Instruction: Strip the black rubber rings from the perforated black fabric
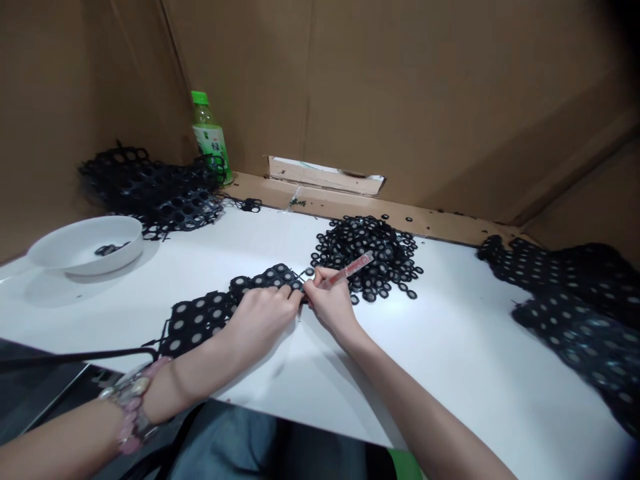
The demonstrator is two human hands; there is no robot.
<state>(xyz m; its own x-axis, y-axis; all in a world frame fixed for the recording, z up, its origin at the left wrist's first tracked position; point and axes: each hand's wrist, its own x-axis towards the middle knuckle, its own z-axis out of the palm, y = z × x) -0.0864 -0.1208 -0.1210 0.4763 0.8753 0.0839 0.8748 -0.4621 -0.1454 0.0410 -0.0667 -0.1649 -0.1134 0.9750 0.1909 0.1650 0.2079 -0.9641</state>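
Note:
A black rubber sheet of joined rings lies on the white table, partly under my left hand. That hand's fingers are closed on the sheet's right end. My right hand grips a pen-like tool with a clear reddish handle, its handle slanting up to the right. The tool's tip is hidden by the fingers, which meet my left fingertips at the sheet's end. Just beyond my right hand rises a pile of loose black rings with pale centres.
A white bowl with a few black bits stands at left. Behind it are a heap of black ring-holed webbing and a green-capped bottle. More black sheets lie at right. Cardboard walls enclose the table.

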